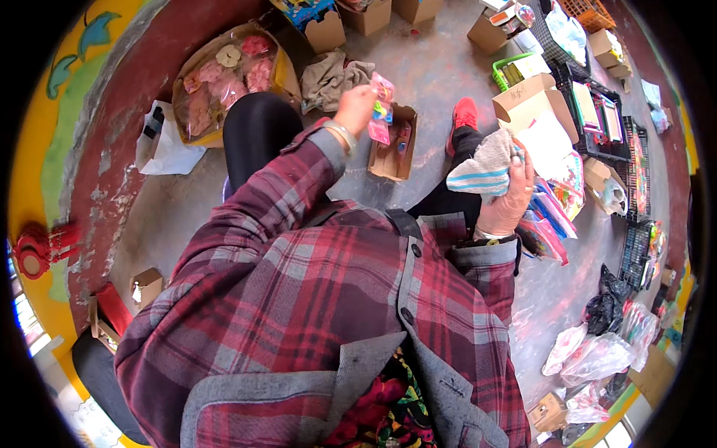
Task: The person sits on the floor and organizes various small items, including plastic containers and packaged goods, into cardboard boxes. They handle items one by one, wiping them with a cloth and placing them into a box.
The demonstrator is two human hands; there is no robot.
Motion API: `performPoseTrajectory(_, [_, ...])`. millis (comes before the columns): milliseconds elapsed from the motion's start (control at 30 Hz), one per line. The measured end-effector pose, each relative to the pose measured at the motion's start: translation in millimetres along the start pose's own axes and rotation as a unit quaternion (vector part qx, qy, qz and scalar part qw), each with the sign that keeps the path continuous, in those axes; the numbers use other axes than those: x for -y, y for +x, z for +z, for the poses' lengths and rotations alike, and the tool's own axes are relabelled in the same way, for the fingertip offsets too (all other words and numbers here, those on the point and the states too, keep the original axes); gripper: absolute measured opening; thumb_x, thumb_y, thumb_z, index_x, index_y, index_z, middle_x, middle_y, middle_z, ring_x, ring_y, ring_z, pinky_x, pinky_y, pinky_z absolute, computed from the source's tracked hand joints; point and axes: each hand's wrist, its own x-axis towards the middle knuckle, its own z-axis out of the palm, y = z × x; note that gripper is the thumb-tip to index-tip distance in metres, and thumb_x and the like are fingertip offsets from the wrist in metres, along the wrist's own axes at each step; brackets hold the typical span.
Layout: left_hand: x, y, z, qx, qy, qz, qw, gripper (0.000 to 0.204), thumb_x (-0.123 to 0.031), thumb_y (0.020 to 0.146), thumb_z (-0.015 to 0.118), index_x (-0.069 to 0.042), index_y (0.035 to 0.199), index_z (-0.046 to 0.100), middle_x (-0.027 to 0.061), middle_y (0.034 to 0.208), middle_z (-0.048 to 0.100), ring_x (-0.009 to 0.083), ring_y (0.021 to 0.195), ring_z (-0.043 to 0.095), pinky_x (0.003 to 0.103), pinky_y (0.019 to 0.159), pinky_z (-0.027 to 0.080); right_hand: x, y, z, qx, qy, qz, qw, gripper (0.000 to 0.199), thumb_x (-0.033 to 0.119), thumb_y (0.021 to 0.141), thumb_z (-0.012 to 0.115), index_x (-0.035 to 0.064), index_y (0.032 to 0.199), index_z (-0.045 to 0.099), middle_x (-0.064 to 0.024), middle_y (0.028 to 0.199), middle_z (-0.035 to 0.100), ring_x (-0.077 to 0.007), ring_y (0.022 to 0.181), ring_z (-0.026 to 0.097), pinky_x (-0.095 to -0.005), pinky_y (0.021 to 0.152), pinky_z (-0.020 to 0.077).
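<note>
My left hand is closed on a small pink package with blue and yellow parts in it. That package hangs over the left edge of an open cardboard box, in which a small colourful item lies. My right hand grips a bunched beige-grey cloth with light blue stripes, held above my right leg. A crumpled grey-brown cloth lies on the floor just beyond my left hand.
To the left stands a large box of pink and white flowers under clear plastic. On the right are an open cardboard box, flat colourful packages, black crates and plastic bags. More cardboard boxes line the far side.
</note>
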Motion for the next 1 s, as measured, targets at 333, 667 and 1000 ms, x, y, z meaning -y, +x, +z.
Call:
performPoseTrajectory(333, [91.4,-3.5,75.1,0.082,0.405,-0.051,0.909,0.027,-0.024,0.087,0.047,-0.002,0.088,0.062,0.0241,0.089,0.062,0.0417,0.086,0.058,0.048,0.072,0.046,-25.4,20.6,-24.4,0.041,0.038,0.030,0.998,0.033,0.014,0.084,0.056,-0.0039,0.112,0.054,-0.0127,0.106,0.060,-0.0181,0.094,0.059,-0.0283,0.083,0.0467])
performPoseTrajectory(667, [162.0,14.9,89.0,0.096,0.449,-0.205,0.865,0.028,-0.013,0.087,0.038,0.000,0.100,0.058,0.0248,0.102,0.059,0.0393,0.099,0.057,0.045,0.086,0.044,-32.8,32.8,-33.0,0.051,0.032,0.076,0.995,0.037,0.016,0.080,0.062,-0.0055,0.109,0.055,-0.0154,0.110,0.059,-0.0211,0.097,0.058,-0.0311,0.088,0.0443])
performPoseTrajectory(1000, [149.5,26.6,85.9,0.127,0.441,-0.145,0.876,0.027,-0.016,0.090,0.035,0.001,0.100,0.053,0.0259,0.095,0.060,0.0416,0.091,0.057,0.047,0.079,0.045,-34.8,38.6,-26.0,0.058,0.031,0.106,0.992,0.037,0.017,0.079,0.063,-0.0064,0.108,0.056,-0.0160,0.111,0.058,-0.0225,0.100,0.058,-0.0329,0.090,0.0436])
